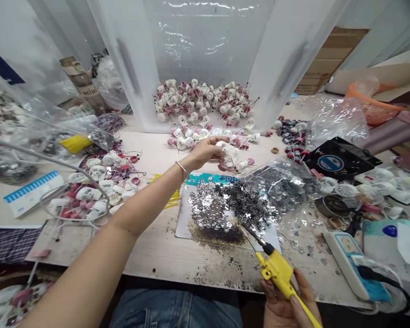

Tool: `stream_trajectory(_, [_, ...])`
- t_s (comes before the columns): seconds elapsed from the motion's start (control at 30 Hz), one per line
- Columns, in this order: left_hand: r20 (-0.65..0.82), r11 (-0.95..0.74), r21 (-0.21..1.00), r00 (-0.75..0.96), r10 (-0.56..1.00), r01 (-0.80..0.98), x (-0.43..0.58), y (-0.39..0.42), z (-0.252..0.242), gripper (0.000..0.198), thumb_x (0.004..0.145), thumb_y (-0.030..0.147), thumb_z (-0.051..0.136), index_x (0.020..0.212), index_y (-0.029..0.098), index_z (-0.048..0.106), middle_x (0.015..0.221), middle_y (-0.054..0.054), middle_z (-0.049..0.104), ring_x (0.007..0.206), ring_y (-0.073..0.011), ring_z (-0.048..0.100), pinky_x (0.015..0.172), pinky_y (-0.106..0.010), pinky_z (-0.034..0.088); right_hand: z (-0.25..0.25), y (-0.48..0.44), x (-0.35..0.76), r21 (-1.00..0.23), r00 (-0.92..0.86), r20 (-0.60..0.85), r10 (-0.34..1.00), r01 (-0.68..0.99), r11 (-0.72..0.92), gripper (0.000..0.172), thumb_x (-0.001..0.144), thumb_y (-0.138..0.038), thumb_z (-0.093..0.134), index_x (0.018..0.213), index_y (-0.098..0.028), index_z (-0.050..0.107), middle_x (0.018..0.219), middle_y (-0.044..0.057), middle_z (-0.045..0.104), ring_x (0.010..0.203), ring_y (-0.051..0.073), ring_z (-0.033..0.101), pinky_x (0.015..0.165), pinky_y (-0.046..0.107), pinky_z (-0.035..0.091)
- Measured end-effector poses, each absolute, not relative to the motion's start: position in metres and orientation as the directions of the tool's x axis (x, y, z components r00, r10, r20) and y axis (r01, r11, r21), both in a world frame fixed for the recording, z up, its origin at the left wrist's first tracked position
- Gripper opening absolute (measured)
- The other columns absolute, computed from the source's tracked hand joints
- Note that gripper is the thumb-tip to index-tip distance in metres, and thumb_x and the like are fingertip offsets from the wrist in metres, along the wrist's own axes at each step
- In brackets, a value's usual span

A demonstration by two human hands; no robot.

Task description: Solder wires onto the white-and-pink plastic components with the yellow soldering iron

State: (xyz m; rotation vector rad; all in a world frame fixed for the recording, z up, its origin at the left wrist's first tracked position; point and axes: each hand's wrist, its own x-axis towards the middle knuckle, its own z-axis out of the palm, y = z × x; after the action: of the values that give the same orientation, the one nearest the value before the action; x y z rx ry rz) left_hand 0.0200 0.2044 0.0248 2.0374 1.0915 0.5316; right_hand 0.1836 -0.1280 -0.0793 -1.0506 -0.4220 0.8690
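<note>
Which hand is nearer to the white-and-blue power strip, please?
Right: the right hand is just left of the white-and-blue power strip, holding a yellow soldering iron; the left hand is much farther up, holding a white plastic part.

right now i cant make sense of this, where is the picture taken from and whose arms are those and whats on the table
This is one view from a camera worn on a person's head, looking down, so both arms are that person's own. The left hand pinches a small white plastic part. The right hand holds a yellow soldering iron, its tip by a heap of silvery metal pieces. On the pale workbench also lie a clear bag of such pieces and piles of white-and-red wired parts.
</note>
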Motion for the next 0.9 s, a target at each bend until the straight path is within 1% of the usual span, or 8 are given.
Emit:
stream_trajectory(0.13, [-0.062,-0.206,0.897,0.572,0.818,0.391,0.010,0.188,0.035,0.059,0.084,0.010,0.026,0.142,0.004,0.031,0.093,-0.016,0.069,0.086,-0.0200,0.068,0.072,-0.038,0.054,-0.079,-0.130,0.187,-0.867,0.655,-0.121,0.746,-0.437,0.242,0.041,0.075,-0.023,0.071,0.115,-0.023,0.063,0.093,0.005,0.075,0.072,0.020,0.073,0.060,0.034,0.064])
stream_trajectory(0.27, [-0.251,-0.070,0.920,0.717,0.651,0.386,-0.013,0.151,0.044,0.060,0.083,0.015,0.025,0.141,0.006,0.035,0.087,-0.014,0.070,0.065,-0.0193,0.068,0.053,-0.033,0.051,-0.069,-0.131,0.180,-0.859,0.727,-0.098,0.679,-0.406,0.311,0.052,0.072,-0.020,0.074,0.122,-0.025,0.059,0.089,0.003,0.074,0.073,0.020,0.073,0.060,0.036,0.063])
stream_trajectory(0.37, [-0.513,0.011,0.836,0.774,0.371,0.549,-0.025,0.109,0.039,0.053,0.079,0.018,0.034,0.130,0.014,0.049,0.079,-0.009,0.071,0.055,-0.0172,0.064,0.043,-0.028,0.046,-0.060,-0.124,0.165,-0.873,0.771,-0.040,0.635,-0.336,0.353,0.065,0.075,-0.015,0.071,0.133,-0.035,0.048,0.095,-0.002,0.073,0.078,0.018,0.073,0.066,0.038,0.063])
stream_trajectory(0.43, [-0.625,-0.078,0.738,0.723,0.294,0.670,-0.029,0.079,0.031,0.045,0.078,0.017,0.039,0.119,0.017,0.057,0.077,-0.007,0.071,0.060,-0.0176,0.065,0.047,-0.027,0.049,-0.056,-0.116,0.152,-0.895,0.761,0.001,0.648,-0.288,0.340,0.068,0.077,-0.013,0.069,0.134,-0.040,0.044,0.103,-0.004,0.072,0.084,0.017,0.072,0.071,0.038,0.063])
stream_trajectory(0.6, [-0.430,-0.507,0.592,0.777,0.459,0.627,-0.037,0.028,0.025,0.040,0.077,0.009,0.047,0.113,0.017,0.062,0.112,-0.011,0.066,0.096,-0.0209,0.064,0.083,-0.032,0.052,-0.057,-0.107,0.131,-0.944,0.738,0.075,0.670,-0.164,0.285,0.071,0.076,-0.013,0.070,0.136,-0.038,0.042,0.113,-0.003,0.068,0.085,0.014,0.071,0.078,0.036,0.060])
stream_trajectory(0.67, [-0.399,-0.554,0.504,0.748,0.531,0.662,-0.037,0.031,0.030,0.037,0.081,0.013,0.048,0.116,0.015,0.061,0.111,-0.012,0.064,0.091,-0.0216,0.065,0.079,-0.033,0.052,-0.058,-0.106,0.128,-0.957,0.752,0.082,0.654,-0.125,0.263,0.070,0.075,-0.014,0.071,0.135,-0.037,0.043,0.111,-0.001,0.068,0.085,0.016,0.070,0.081,0.039,0.059])
stream_trajectory(0.8, [-0.223,-0.554,0.412,0.670,0.709,0.723,-0.014,0.077,0.024,0.026,0.087,0.009,0.044,0.092,0.013,0.069,0.087,-0.010,0.069,0.083,-0.0206,0.065,0.077,-0.032,0.051,-0.052,-0.105,0.124,-0.957,0.776,0.067,0.628,-0.127,0.259,0.066,0.075,-0.017,0.071,0.133,-0.037,0.045,0.110,-0.002,0.068,0.086,0.016,0.070,0.079,0.038,0.059])
stream_trajectory(0.9, [-0.116,-0.524,0.406,0.611,0.783,0.748,0.016,0.120,0.003,0.028,0.091,0.008,0.050,0.116,0.012,0.061,0.118,-0.014,0.063,0.109,-0.0210,0.058,0.095,-0.034,0.048,-0.045,-0.103,0.120,-0.953,0.787,0.051,0.615,-0.145,0.265,0.062,0.075,-0.019,0.071,0.130,-0.035,0.048,0.104,-0.005,0.069,0.082,0.014,0.070,0.075,0.033,0.059])
